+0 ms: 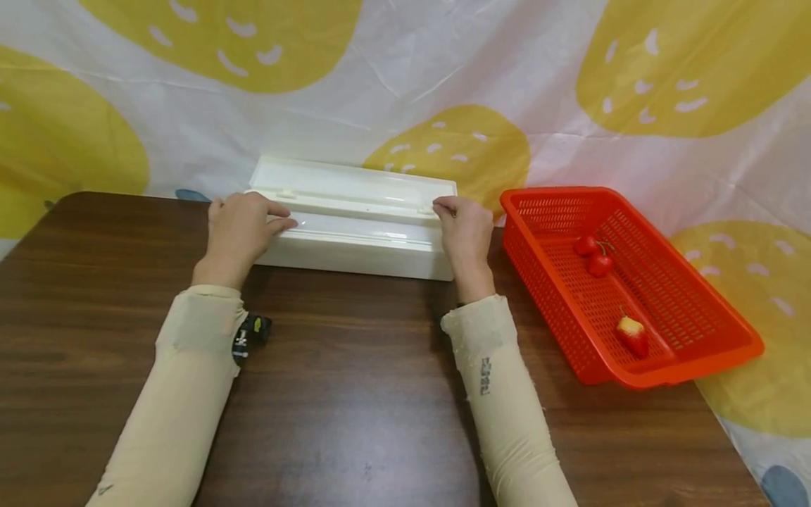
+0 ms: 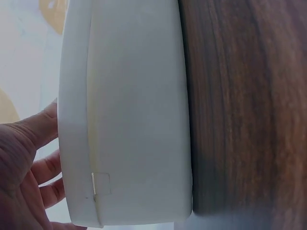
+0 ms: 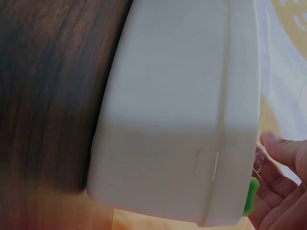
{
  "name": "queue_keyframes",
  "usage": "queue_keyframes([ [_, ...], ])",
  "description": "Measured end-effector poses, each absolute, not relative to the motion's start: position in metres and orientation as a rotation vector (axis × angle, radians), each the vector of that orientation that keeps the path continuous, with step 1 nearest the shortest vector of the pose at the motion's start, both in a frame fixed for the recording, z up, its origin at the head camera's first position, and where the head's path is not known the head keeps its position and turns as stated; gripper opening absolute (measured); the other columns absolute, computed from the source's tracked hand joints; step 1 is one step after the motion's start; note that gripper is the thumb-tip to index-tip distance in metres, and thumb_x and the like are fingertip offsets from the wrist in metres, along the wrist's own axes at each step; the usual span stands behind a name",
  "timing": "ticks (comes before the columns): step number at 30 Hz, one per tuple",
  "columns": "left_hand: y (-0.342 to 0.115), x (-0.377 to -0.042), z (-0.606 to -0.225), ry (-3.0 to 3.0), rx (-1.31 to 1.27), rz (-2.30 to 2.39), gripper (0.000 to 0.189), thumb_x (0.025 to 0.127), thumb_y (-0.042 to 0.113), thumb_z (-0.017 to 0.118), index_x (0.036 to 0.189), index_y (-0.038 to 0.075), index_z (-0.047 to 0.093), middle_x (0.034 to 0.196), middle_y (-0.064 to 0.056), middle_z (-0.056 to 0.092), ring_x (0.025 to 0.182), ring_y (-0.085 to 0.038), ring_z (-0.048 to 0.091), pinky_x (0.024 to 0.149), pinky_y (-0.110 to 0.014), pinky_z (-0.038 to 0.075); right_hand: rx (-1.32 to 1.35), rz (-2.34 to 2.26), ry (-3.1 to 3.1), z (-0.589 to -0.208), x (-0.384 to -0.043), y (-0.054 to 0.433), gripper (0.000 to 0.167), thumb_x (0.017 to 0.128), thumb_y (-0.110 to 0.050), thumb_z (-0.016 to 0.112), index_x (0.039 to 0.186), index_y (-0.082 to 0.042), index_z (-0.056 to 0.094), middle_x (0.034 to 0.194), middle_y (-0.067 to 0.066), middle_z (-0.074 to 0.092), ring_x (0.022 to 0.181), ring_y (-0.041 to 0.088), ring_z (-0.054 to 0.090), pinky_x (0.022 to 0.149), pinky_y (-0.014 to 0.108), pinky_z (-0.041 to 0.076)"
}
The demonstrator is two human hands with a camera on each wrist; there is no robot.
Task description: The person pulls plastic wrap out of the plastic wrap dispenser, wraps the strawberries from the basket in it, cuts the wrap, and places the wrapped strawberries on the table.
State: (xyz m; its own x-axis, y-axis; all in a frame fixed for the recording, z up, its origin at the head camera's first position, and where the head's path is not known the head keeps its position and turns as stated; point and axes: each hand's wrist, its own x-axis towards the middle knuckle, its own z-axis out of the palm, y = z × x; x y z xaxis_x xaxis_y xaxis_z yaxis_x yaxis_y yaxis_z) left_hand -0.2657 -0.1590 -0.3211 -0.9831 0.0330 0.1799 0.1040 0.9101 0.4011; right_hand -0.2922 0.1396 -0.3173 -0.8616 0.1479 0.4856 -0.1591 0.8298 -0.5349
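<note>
A long white cling film dispenser [image 1: 355,250] lies on the table with its hinged lid [image 1: 355,183] raised against the cloth. Glossy clear cling film [image 1: 386,234] shows along its opening. My left hand [image 1: 237,229] is at the left end, thumb and forefinger close together on the film's edge; their tips are hidden behind the dispenser in the left wrist view. At the right end, my right hand [image 1: 467,232] pinches the film, whose crinkled edge shows by the fingers in the right wrist view. A small green part [image 3: 250,196] sticks out beside those fingers.
To the right stands a red slotted plastic basket [image 1: 538,274]. Inside are two joined red cherries [image 1: 600,265] and a red-and-yellow fruit [image 1: 632,335]. A patterned cloth [image 1: 405,63] hangs behind the brown wooden table [image 1: 342,394].
</note>
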Motion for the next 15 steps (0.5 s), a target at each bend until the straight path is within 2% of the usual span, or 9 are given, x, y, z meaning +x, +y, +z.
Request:
queue_keyframes([
  [8, -0.151, -0.265, -0.322, -2.827, -0.155, -0.554, 0.021, 0.092, 0.028, 0.062, 0.102, 0.014, 0.074, 0.106, -0.017, 0.070, 0.108, -0.044, 0.056, 0.108, -0.066, 0.019, -0.038, 0.819, -2.487, -0.317, -0.293, 0.140, 0.014, 0.086, -0.026, 0.069, 0.094, -0.018, 0.077, 0.094, 0.002, 0.075, 0.092, 0.029, 0.067, 0.082, 0.039, 0.049],
  [11, -0.152, -0.266, -0.324, -2.800, -0.185, -0.471, 0.022, 0.093, 0.028, 0.060, 0.102, 0.013, 0.072, 0.103, -0.016, 0.070, 0.101, -0.040, 0.060, 0.104, -0.063, 0.028, -0.048, 0.830, -2.493, -0.317, -0.293, 0.141, 0.014, 0.086, -0.027, 0.069, 0.094, -0.019, 0.077, 0.094, 0.002, 0.075, 0.093, 0.028, 0.067, 0.081, 0.040, 0.049],
  [15, -0.164, -0.267, -0.323, -2.837, -0.221, -0.406, 0.023, 0.094, 0.027, 0.058, 0.108, 0.013, 0.071, 0.104, -0.017, 0.069, 0.098, -0.039, 0.060, 0.087, -0.057, 0.042, -0.043, 0.840, -2.496, -0.318, -0.294, 0.142, 0.014, 0.086, -0.027, 0.070, 0.094, -0.019, 0.077, 0.093, 0.002, 0.076, 0.094, 0.028, 0.067, 0.082, 0.040, 0.049],
])
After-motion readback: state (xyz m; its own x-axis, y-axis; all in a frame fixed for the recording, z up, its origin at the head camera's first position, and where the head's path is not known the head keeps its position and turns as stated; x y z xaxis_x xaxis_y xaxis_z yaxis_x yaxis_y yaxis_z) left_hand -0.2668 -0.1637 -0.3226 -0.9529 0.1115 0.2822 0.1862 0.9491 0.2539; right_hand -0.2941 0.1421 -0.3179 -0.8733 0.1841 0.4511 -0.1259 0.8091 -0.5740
